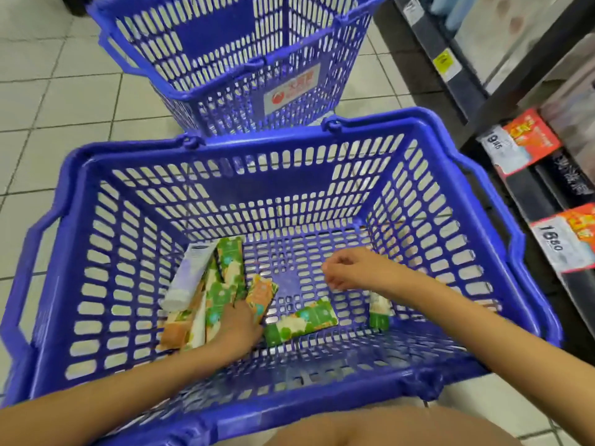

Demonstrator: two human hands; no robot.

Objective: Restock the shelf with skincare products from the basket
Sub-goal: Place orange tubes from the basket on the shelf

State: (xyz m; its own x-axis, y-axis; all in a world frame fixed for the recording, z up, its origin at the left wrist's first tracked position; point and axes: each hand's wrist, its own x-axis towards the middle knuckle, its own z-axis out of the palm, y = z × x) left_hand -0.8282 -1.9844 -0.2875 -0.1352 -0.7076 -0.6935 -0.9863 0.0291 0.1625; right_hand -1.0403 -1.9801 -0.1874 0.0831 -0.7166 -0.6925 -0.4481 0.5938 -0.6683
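Note:
A blue plastic basket (289, 146) sits on the floor in front of me. On its bottom at the left lie several green and orange skincare boxes (222, 294) and a white tube (190, 275). One green box (302, 321) lies alone in the middle, and a small green and white tube (380, 312) stands half hidden under my right forearm. My left hand (240, 328) rests on the pile of boxes, fingers down on them; whether it grips one is unclear. My right hand (351, 268) hovers above the basket floor, fingers loosely curled, holding nothing.
A second blue basket (244, 88), empty, stands behind the first on the white tiled floor. A dark shelf unit (502, 101) with price tags (521, 146) runs along the right side. My knee shows at the bottom edge.

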